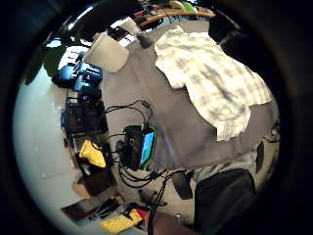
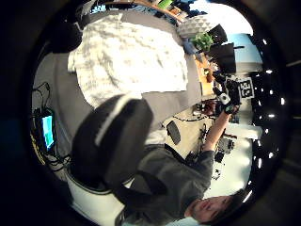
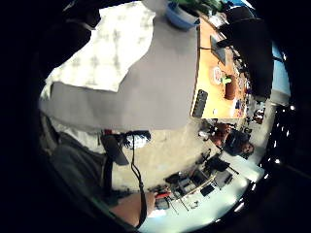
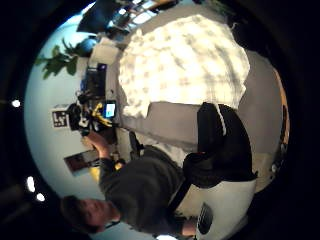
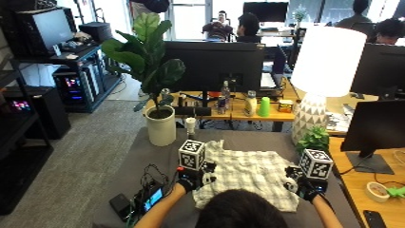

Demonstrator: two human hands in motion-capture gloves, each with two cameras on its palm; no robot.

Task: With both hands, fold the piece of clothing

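Grey felt covers the table (image 5: 158, 156), which stands in an office; a potted plant (image 5: 155, 71) and a white lamp (image 5: 326, 61) sit at its far edge, and a small device (image 5: 152, 199) with a lit screen and cables lies at the left near edge.

The shirt (image 5: 250, 173), white with a grey check, lies spread flat near the middle of the table, directly in front of the person. Its outline is irregular and one layer appears to cover most of the area. No clean fold edge is visible, so the folding is judged not yet begun, or at most at its first step.

The left hand (image 5: 193, 179) is raised just beside the shirt's left edge. The right hand (image 5: 303, 186) is raised at the shirt's right edge. All four palm views show the shirt from well above, with bare table between it and the camera, which indicates that neither palm is down on the cloth. A dark glove finger (image 2: 113, 141) crosses the left thumb-side view and another (image 4: 217, 147) crosses the right thumb-side view; neither has cloth in it.

Whether the fingers of either hand are straight or curled cannot be told; both hands appear to hold nothing.

Remaining work, as judged: take hold of the cloth at both sides, bring it over, then flatten and fold again.
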